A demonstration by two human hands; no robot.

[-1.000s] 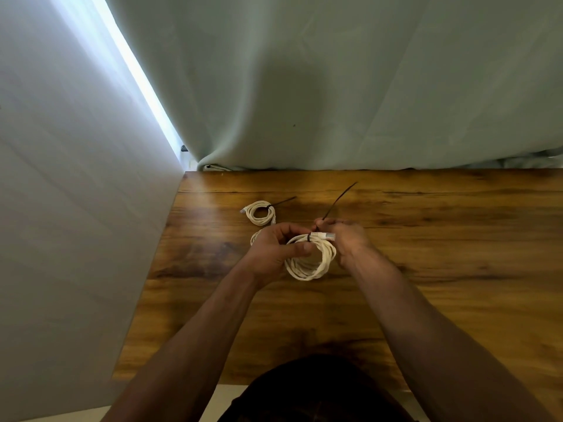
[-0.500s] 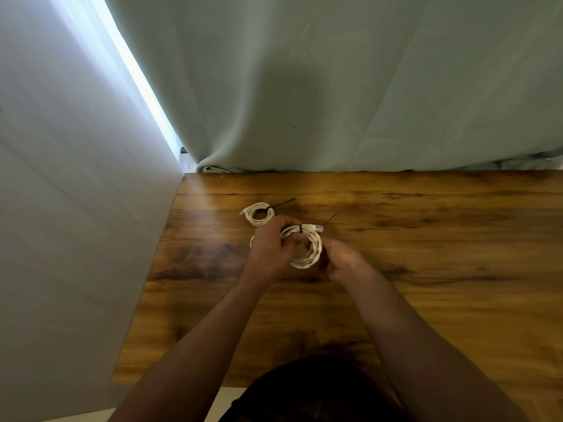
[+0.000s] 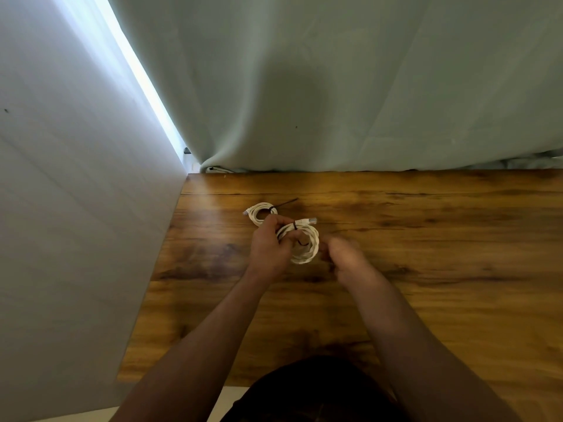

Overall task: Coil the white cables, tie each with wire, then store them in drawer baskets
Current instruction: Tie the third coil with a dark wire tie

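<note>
Over the wooden table (image 3: 426, 239), the left hand (image 3: 268, 249) gripped the white cable coil (image 3: 308, 249); the right hand (image 3: 345, 254), blurred beside it, showed no readable grip. The coil looked light and springy, best held across its loops at the black tie (image 3: 295, 226)

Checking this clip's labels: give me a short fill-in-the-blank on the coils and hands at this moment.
The left hand grips the bigger coil, bound with a ___ tie.
The smaller coil lies on the ___ table.
The right hand looks ___ from motion.
Missing words: black; wooden; blurred.
</note>
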